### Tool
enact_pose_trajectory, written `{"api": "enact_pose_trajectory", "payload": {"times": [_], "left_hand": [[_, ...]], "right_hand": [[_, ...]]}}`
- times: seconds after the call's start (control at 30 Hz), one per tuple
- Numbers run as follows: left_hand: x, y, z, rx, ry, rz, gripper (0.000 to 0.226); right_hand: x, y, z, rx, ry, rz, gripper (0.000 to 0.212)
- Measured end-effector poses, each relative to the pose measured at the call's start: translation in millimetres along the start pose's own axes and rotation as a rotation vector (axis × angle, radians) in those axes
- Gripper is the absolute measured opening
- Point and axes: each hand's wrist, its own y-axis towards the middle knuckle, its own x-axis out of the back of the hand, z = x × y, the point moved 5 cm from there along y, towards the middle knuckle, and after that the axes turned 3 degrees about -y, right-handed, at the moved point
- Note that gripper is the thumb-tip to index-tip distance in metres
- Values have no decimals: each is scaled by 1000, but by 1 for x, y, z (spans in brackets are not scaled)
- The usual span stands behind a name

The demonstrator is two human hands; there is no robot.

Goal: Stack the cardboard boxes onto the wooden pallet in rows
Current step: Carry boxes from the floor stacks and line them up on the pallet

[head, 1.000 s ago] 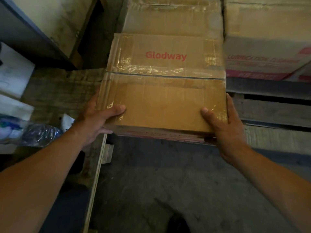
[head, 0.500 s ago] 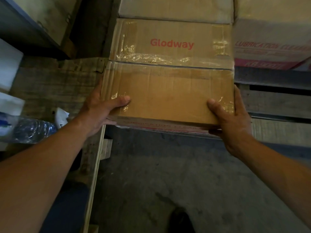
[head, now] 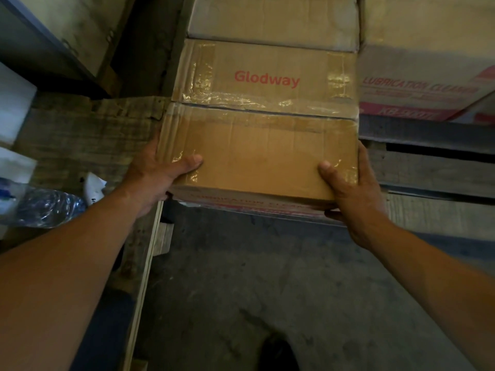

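Note:
I hold a brown cardboard box [head: 263, 121] with taped seams and red "Glodway" lettering, out in front of me. My left hand [head: 158, 175] grips its near left corner, thumb on top. At the near right corner my right hand [head: 351, 194] grips it, thumb on top and fingers underneath. The box's near edge hangs over the concrete floor. To the right lie the slats of the wooden pallet [head: 434, 167]. Behind the held box sits another cardboard box [head: 273, 20], and a white box printed "LUBRICATION CLEANER" [head: 417, 84] stands on the pallet at the right.
A worn wooden surface [head: 88, 137] lies to the left, with a plastic water bottle [head: 45, 207] and white items on it. A dark cabinet [head: 53, 41] stands at the back left. Grey concrete floor [head: 241, 290] spreads below, with my dark shoe [head: 278, 352] on it.
The box and both hands have shifted slightly forward and up in view over the second. Both grips are the same.

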Motion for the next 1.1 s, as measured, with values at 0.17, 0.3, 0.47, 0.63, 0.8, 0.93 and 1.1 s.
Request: {"api": "enact_pose_trajectory", "payload": {"times": [0.17,0.3,0.47,0.63,0.8,0.93,1.1], "left_hand": [[-1,-23,-5,-96,247,-398,106],[-25,-65,-22,-305,359,-625,92],[-118,-101,-69,-466,415,-516,85],[-266,-144,-123,-553,423,-283,80],[-448,-213,-183,-666,469,-101,80],[-599,-268,-228,-735,430,68,76],[-766,-314,-276,-810,414,235,73]], "right_hand": [[12,-3,0,25,-58,32,93],[53,-13,-13,40,-157,-53,89],[157,-33,-44,6,-118,-126,78],[303,-50,-69,-29,-122,-244,75],[484,-73,-90,-57,-129,-414,73],[635,-93,-107,-87,-127,-558,73],[782,-101,-138,-142,-39,-731,73]]}}
